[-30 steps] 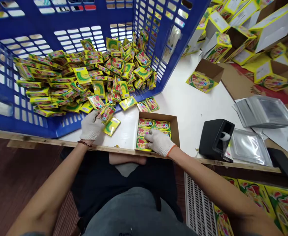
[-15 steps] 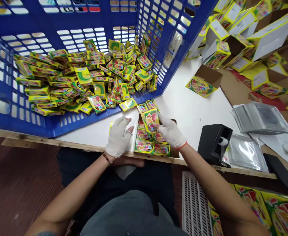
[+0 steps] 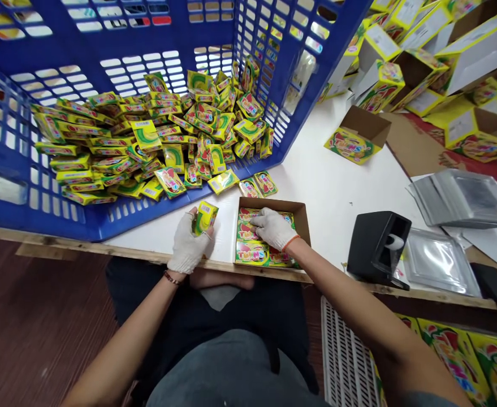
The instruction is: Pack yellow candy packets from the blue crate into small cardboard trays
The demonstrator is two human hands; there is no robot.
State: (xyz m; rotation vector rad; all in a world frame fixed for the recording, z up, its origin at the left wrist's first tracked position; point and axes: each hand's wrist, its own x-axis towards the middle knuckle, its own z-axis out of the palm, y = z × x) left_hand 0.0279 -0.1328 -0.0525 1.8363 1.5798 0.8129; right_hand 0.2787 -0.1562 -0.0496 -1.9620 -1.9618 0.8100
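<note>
My left hand, in a white knit glove, is closed around a small yellow candy packet just above the white table top. My right hand, also gloved, rests palm down on the packets laid inside a shallow brown cardboard box at the table's front edge; its fingers press on the upper packets. Two loose packets lie just beyond the box. A big blue plastic crate lies tipped on its side behind them, with a heap of yellow packets spilling toward its mouth.
A black tape dispenser stands to the right of the box. Clear plastic sleeves lie further right. Open printed cartons are piled at the back right. The wooden table edge runs in front of my lap.
My right hand has gone down from holding a packet above the box to lying flat on the packets inside. My left hand has closed on a yellow packet from the table.
</note>
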